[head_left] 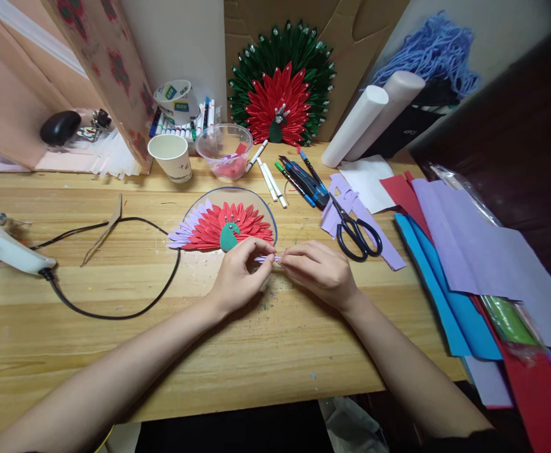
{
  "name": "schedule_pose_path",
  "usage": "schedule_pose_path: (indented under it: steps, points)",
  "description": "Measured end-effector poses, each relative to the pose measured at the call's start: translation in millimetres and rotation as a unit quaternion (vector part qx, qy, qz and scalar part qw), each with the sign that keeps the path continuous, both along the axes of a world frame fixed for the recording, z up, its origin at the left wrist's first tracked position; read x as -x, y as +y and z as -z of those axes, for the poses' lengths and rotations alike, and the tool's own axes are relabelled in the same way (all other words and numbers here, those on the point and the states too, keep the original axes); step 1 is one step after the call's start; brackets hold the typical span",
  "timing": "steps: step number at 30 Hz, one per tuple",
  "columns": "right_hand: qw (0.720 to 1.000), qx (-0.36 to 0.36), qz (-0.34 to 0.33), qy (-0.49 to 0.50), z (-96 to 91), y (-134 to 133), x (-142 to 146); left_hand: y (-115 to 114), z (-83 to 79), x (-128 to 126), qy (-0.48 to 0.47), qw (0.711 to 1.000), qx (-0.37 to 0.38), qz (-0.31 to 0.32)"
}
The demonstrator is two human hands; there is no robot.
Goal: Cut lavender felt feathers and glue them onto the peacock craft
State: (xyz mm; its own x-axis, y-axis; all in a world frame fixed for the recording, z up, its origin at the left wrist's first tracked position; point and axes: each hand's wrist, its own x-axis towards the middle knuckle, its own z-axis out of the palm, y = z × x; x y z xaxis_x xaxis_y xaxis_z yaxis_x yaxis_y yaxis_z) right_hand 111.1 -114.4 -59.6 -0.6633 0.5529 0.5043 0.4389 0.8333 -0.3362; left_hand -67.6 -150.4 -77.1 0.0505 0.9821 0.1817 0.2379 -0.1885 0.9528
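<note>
Tear risk at the purple strip [262, 258]

You hold the strip at the centre of the frame; it could crease or tear, in my judgement, if you pull unevenly. Petals on the feathered piece [237, 220], just above centre, could bend if your left hand [238, 277] brushes them. That hand's thumb and fingers pinch the strip; your right hand's [325, 272] bunched fingertips grip its other end, partly hidden.

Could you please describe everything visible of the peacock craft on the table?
The peacock craft lies flat on the table: a round tan backing edged dark blue. Red papery petals fan around a green body with a bead-like eye; lavender petals line only the left side, leaving the upper right backing bare. The black cable apparently passes under its left edge. The left hand overlaps it in view; contact is unclear.
</note>
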Motion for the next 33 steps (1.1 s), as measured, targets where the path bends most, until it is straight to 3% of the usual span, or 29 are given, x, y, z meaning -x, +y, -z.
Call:
schedule_pose_path:
  steps: [20,33]
  points:
    - [0.995,0.073,-0.023,0.063,5.1,1.1,4.2,1.0,4.6,-0.3,-0.003,1.0,-0.01,0.006]
    - [0.969,0.192,0.045,0.152,7.2,-1.0,7.3,0.7,0.9,-0.2,-0.02,1.0,0.003,-0.001]
